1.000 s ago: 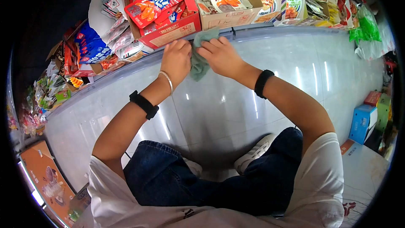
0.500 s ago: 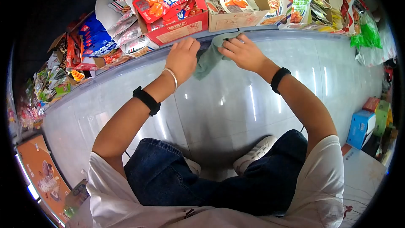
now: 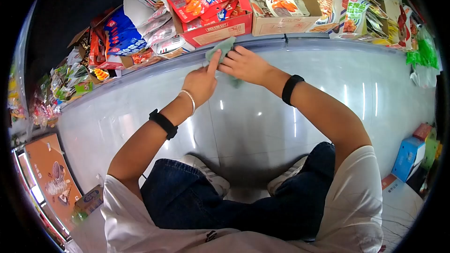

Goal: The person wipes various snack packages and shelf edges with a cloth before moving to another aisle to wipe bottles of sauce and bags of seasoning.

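A grey-green cloth (image 3: 221,49) lies bunched against the clear edge strip (image 3: 164,67) of the shelf, just below the red box of snack packets (image 3: 216,32). My left hand (image 3: 202,82) is on the left, its index finger stretched up onto the cloth and the other fingers curled. From the right, my right hand (image 3: 243,65) grips the cloth with bent fingers. Part of the cloth hangs below the hands. A bracelet and a black band are on the left wrist, and another black band is on the right.
Beside the red box stands a brown carton of beige packets (image 3: 284,22). Blue packets (image 3: 123,35) are further left, and a green bag (image 3: 423,54) is at the far right. A blue box (image 3: 408,158) stands on the right; an orange-brown panel (image 3: 54,178) is at lower left.
The cloth and my right hand have moved left along the shelf edge. My left hand is lower, with its index finger now extended. The view has shifted, so the shelf goods appear further right.
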`<state>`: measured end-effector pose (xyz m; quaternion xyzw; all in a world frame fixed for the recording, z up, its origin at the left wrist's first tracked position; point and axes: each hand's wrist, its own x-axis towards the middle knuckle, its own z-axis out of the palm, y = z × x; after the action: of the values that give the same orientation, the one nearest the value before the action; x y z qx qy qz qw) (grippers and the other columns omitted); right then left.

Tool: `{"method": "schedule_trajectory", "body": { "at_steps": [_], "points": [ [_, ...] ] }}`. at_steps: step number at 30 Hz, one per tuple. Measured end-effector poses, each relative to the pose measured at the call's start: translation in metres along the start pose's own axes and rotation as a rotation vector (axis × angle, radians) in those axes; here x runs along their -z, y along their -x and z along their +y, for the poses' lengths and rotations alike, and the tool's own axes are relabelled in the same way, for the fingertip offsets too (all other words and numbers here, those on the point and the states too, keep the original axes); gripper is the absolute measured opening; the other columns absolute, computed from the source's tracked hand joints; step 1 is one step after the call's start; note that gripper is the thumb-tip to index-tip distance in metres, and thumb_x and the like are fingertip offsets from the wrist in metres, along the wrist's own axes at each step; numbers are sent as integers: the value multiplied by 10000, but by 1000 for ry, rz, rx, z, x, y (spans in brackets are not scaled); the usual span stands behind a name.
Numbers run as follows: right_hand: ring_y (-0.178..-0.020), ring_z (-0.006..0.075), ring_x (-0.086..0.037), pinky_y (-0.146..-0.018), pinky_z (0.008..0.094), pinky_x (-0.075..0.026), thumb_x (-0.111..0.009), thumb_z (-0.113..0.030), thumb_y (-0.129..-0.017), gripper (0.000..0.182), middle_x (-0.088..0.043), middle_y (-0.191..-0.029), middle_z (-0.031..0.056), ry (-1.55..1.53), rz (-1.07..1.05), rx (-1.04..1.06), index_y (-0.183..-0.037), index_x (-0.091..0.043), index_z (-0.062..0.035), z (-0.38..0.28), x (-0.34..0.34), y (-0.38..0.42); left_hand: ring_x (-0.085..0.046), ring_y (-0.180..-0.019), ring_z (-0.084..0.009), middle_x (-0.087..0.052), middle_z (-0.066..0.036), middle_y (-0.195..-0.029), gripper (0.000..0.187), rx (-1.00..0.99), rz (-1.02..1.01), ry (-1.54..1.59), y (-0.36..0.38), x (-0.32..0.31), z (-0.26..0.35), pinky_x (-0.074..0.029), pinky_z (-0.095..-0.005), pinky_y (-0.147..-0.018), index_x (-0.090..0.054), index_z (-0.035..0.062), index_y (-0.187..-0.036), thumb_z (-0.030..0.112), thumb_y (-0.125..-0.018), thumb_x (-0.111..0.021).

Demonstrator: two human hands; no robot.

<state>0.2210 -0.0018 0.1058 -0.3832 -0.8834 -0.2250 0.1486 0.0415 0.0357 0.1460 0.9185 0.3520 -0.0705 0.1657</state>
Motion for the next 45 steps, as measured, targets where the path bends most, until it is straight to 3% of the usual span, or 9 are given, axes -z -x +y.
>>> {"method": "schedule_trajectory", "body": {
  "at_steps": [1, 4, 11, 13, 18, 22, 24, 36, 45],
  "points": [
    [-859, 156, -510, -776, 300, -364, -532, -146, -714, 298, -501, -888, -10, -48, -122, -6, -1004, -468, -164, -1, -3, 3, -592, -733, -309, -595, -163, -819, 754, 107, -174, 18, 1, 3, 3, -471, -386, -658, -86, 97, -1363, 77, -733, -500],
    [-747, 181, -541, -709, 309, -377, -542, -108, -704, 431, -484, -856, 1, -80, -287, -11, -1108, -421, -197, 2, -2, 13, -594, -606, -323, -605, -154, -687, 803, 23, -127, 87, -2, -7, 5, -475, -402, -581, 1, 124, -1370, 85, -738, -493],
    [-598, 206, -549, -596, 299, -416, -538, -93, -702, 628, -478, -853, -8, 8, -437, -51, -1266, -336, -280, 19, 10, 67, -595, -611, -341, -605, -186, -684, 777, -101, -216, 64, -37, -23, 43, -470, -424, -573, -4, 113, -1372, 102, -745, -463],
    [-603, 205, -549, -604, 299, -421, -539, -97, -700, 568, -477, -853, -11, 11, -472, -40, -1223, -396, -266, 22, 11, 79, -602, -633, -338, -610, -192, -723, 760, -109, -212, 41, -43, -32, 50, -472, -422, -587, -9, 124, -1375, 93, -755, -448],
    [-612, 205, -545, -603, 313, -424, -537, -106, -707, 473, -479, -840, -2, -33, -419, -83, -1157, -466, -232, 23, 10, 79, -610, -624, -321, -615, -194, -762, 723, -286, 194, -41, -42, -49, 40, -474, -407, -557, -20, 111, -1377, 89, -777, -424],
    [-554, 191, -529, -556, 309, -408, -534, -123, -704, 387, -491, -852, -17, 19, -390, -75, -1079, -519, -219, 10, 2, 55, -610, -603, -312, -615, -191, -748, 736, -212, 17, -63, -32, -36, 24, -471, -395, -516, -10, 88, -1373, 76, -771, -434],
    [-558, 202, -541, -562, 315, -410, -528, -115, -718, 531, -502, -902, -13, -3, -382, -102, -1226, -423, -229, -2, -1, 35, -610, -592, -302, -614, -185, -728, 751, -135, -154, -41, -23, -30, 13, -469, -390, -493, 2, 76, -1370, 61, -765, -442],
    [-581, 203, -535, -598, 317, -395, -553, -103, -697, 722, -476, -853, 34, 106, -486, -49, -1347, -257, -215, -19, 1, -8, -616, -676, -318, -605, -221, -857, 702, -85, -21, -114, -5, -27, -9, -484, -399, -564, -21, -5, -1341, 62, -771, -425],
    [-693, 223, -544, -627, 343, -397, -536, -135, -718, 550, -502, -897, 54, 173, -568, -35, -1254, -421, -176, -21, 12, 1, -619, -756, -320, -584, -247, -949, 651, -8, -62, -21, -15, -15, 23, -480, -393, -598, -107, -14, -1338, 61, -771, -418]
  ]
}}
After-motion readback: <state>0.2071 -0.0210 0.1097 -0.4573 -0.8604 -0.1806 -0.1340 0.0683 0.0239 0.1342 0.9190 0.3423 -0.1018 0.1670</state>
